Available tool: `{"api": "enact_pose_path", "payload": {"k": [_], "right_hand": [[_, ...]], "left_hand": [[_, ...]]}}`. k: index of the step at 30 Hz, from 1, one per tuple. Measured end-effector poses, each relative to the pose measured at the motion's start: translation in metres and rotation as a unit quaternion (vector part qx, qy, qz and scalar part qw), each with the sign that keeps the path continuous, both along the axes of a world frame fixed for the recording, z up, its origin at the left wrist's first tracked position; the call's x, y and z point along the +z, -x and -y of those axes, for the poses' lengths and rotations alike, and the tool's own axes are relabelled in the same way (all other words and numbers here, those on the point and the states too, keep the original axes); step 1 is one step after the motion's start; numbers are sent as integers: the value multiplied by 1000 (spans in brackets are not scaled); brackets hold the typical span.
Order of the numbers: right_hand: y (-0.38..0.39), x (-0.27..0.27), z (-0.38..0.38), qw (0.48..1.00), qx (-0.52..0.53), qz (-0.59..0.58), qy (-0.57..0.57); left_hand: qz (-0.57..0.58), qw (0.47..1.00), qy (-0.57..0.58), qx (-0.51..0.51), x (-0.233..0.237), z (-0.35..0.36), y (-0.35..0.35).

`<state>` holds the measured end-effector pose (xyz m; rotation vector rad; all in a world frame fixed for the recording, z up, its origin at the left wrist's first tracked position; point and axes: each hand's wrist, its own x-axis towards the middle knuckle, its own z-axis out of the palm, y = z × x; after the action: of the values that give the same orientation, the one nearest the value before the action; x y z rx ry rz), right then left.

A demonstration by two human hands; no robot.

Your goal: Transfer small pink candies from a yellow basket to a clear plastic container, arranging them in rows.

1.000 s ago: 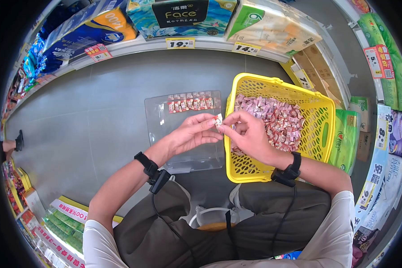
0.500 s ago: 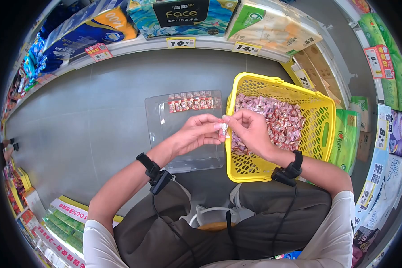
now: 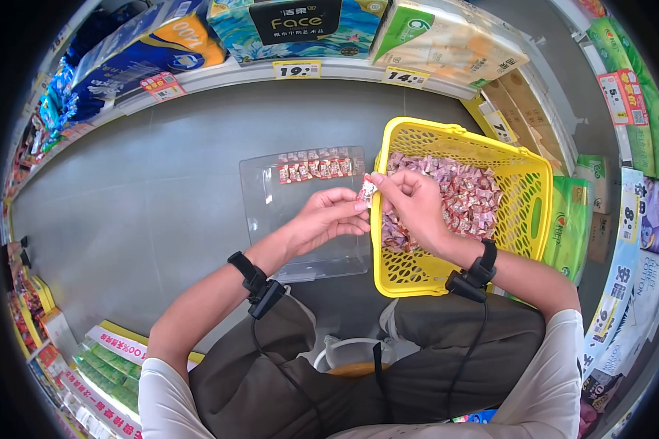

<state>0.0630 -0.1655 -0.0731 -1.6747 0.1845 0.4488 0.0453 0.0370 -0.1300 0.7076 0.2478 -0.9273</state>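
A small red-and-white wrapped candy point(image 3: 367, 188) is held over the near-left rim of a yellow basket point(image 3: 378, 256). My right hand point(image 3: 416, 207) pinches its upper end between thumb and finger. At its lower end, the thumb and finger of my left hand point(image 3: 333, 216) close on the wrapper. Inside the basket lies a heap of pink and red wrapped candies point(image 3: 465, 197). To the left, a clear plastic box point(image 3: 271, 252) sits on the floor, with a row of similar candies point(image 3: 315, 170) lined up along its far side.
Shelves of tissue packs point(image 3: 293, 29) with price tags point(image 3: 296, 69) curve across the far side. Green packs point(image 3: 567, 227) stand right of the basket. A low display of green packages point(image 3: 110, 373) is at lower left. Grey tiled floor point(image 3: 139, 183) extends left of the box.
The candy is now tilted and sits slightly higher between my fingers. My right hand has shifted up a little, and the left fingers have slid toward the candy's lower end.
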Motion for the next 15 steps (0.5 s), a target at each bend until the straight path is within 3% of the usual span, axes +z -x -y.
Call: {"api": "enact_pose_path", "payload": {"k": [4, 6, 8, 10, 15], "right_hand": [[1, 5, -1, 1000, 0, -22, 0], [3, -1, 3, 985, -85, -94, -119], [2, -4, 5, 986, -78, -101, -112], [2, -9, 9, 986, -74, -116, -97], [3, -15, 12, 984, -74, -130, -101]], "left_hand": [[-15, 1000, 2, 19, -8, -4, -1], [-25, 998, -14, 62, -15, -7, 1], [-35, 993, -32, 104, -25, -11, 3], [-85, 962, -149, 212, -42, -15, 7], [-129, 918, -250, 278, -82, -42, 4]]}}
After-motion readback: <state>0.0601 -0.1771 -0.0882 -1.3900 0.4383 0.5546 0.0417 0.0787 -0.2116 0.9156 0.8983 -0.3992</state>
